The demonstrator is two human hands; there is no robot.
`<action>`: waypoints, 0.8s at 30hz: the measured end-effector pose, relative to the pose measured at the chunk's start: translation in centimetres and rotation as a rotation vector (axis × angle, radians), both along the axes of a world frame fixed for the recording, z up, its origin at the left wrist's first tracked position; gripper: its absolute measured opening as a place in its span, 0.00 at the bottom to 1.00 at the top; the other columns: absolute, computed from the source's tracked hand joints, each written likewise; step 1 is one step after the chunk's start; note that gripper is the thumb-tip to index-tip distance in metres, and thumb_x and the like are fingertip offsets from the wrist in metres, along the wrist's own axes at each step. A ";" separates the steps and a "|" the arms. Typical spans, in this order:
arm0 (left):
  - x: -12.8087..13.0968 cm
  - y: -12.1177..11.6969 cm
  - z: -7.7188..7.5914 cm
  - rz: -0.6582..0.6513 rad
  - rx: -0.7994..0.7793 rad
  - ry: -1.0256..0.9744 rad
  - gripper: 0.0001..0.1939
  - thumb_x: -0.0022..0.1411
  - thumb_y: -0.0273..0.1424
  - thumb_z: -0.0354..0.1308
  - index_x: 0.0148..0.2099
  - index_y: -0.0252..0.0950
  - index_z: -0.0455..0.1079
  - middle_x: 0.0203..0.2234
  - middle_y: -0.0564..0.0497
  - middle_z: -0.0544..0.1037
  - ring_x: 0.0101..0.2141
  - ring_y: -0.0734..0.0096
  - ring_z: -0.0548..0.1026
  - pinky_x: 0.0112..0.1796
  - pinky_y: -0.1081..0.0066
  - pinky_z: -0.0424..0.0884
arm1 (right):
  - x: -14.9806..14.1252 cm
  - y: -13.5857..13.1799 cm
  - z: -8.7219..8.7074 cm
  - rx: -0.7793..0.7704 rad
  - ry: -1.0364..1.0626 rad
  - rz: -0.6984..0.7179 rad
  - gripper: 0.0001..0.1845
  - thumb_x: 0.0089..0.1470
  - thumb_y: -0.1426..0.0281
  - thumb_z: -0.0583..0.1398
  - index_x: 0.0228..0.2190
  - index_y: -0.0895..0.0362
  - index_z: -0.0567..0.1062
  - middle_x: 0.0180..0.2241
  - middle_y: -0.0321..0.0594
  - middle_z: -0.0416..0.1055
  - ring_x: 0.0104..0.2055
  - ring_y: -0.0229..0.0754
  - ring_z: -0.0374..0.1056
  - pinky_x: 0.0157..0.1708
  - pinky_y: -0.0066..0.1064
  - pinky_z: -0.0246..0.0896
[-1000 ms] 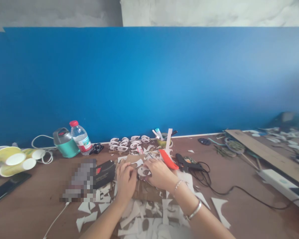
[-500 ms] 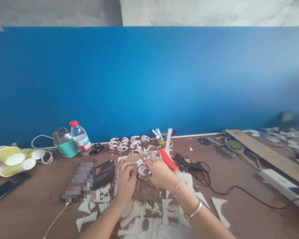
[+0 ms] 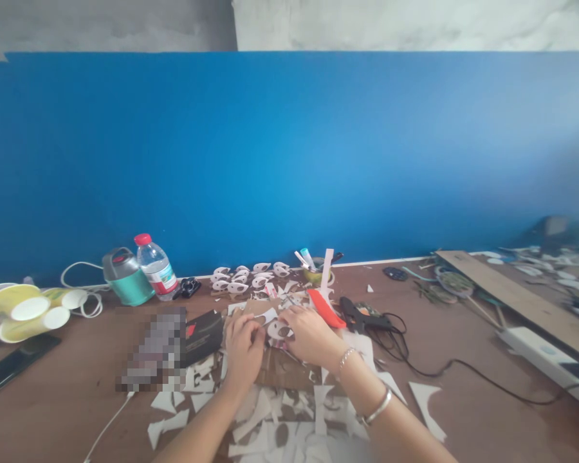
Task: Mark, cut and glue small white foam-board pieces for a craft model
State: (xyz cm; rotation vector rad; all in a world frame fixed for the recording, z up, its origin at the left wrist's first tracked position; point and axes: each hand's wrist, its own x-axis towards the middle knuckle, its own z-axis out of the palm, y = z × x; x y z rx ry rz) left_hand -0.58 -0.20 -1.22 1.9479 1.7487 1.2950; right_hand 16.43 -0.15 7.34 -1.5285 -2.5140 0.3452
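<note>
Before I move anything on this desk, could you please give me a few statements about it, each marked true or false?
1. The fingers of the right hand touch a white cut-out piece. True.
2. The paper cups stand upright. False: they lie on their sides.
3. The black glue gun lies to the right of the orange piece. True.
4. The plastic bottle has a blue cap. False: its cap is red.
5. The teal container is to the right of the bottle. False: it is to the left.
</note>
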 end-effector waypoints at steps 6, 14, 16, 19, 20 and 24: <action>0.0 0.0 -0.1 0.002 0.026 0.002 0.11 0.60 0.30 0.52 0.26 0.40 0.70 0.40 0.47 0.75 0.52 0.53 0.66 0.54 0.48 0.58 | 0.1 0.1 -0.2 0.027 0.002 0.010 0.17 0.49 0.74 0.57 0.42 0.58 0.72 0.44 0.47 0.72 0.46 0.49 0.67 0.44 0.36 0.58; -0.1 0.0 0.0 0.004 0.020 0.018 0.10 0.60 0.30 0.52 0.27 0.39 0.71 0.40 0.46 0.75 0.50 0.53 0.67 0.53 0.48 0.59 | 0.1 0.2 -0.3 0.038 0.010 0.022 0.17 0.48 0.74 0.57 0.42 0.59 0.73 0.43 0.48 0.72 0.46 0.50 0.67 0.44 0.37 0.58; 0.0 0.1 0.0 0.007 0.021 0.018 0.10 0.60 0.30 0.51 0.27 0.39 0.70 0.40 0.46 0.75 0.50 0.53 0.67 0.53 0.48 0.59 | 0.1 0.2 -0.2 0.030 0.010 0.021 0.17 0.48 0.74 0.57 0.42 0.59 0.73 0.44 0.47 0.72 0.46 0.50 0.67 0.45 0.36 0.58; 0.0 0.1 -0.1 0.012 0.036 0.016 0.10 0.59 0.30 0.52 0.27 0.39 0.70 0.40 0.46 0.75 0.51 0.52 0.66 0.53 0.48 0.59 | 0.2 0.2 -0.1 0.011 0.002 0.012 0.18 0.48 0.74 0.58 0.43 0.59 0.73 0.44 0.47 0.72 0.46 0.50 0.67 0.45 0.36 0.58; 0.0 0.1 -0.2 0.014 0.043 0.011 0.10 0.59 0.30 0.52 0.27 0.39 0.70 0.40 0.46 0.75 0.51 0.53 0.67 0.53 0.48 0.59 | 0.2 0.2 -0.1 0.003 0.000 0.010 0.18 0.48 0.74 0.58 0.43 0.59 0.73 0.44 0.48 0.72 0.46 0.50 0.67 0.45 0.36 0.58; 0.0 0.1 -0.1 0.007 0.054 -0.012 0.11 0.60 0.30 0.50 0.26 0.39 0.69 0.37 0.46 0.75 0.49 0.55 0.68 0.52 0.50 0.61 | 0.1 0.0 -0.1 -0.020 -0.004 0.014 0.17 0.49 0.72 0.58 0.44 0.59 0.74 0.44 0.48 0.73 0.46 0.50 0.68 0.45 0.36 0.58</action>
